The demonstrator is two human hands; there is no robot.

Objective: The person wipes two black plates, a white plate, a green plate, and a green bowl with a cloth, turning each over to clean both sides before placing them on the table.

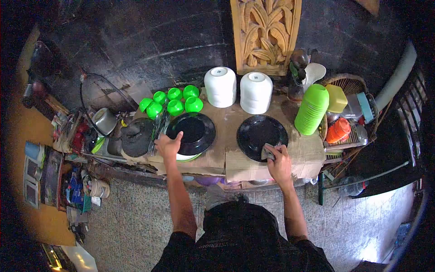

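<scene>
My left hand (pixel 167 147) is at the near left edge of a black plate (pixel 192 133), its thumb over the rim and its other fingers along the outside. That plate sits on top of other plates, with a white and green rim (pixel 188 157) showing underneath. A grey cloth (pixel 268 152) is pinched in my right hand (pixel 280 164), pressed against the lower right rim of a second black plate (pixel 260 135), which lies on the cardboard. Beside my left hand are shiny, see-through items (pixel 158 126), partly hidden by the plate.
Behind the plates stand two stacks of upturned white bowls (pixel 220 88) and several green bowls (pixel 175 107). A tall lime-green stack (pixel 312 109) stands at right, near a wicker basket (pixel 346 82) of containers. A dark stone mortar (pixel 137 137) is at left. Cardboard (pixel 229 124) covers the table.
</scene>
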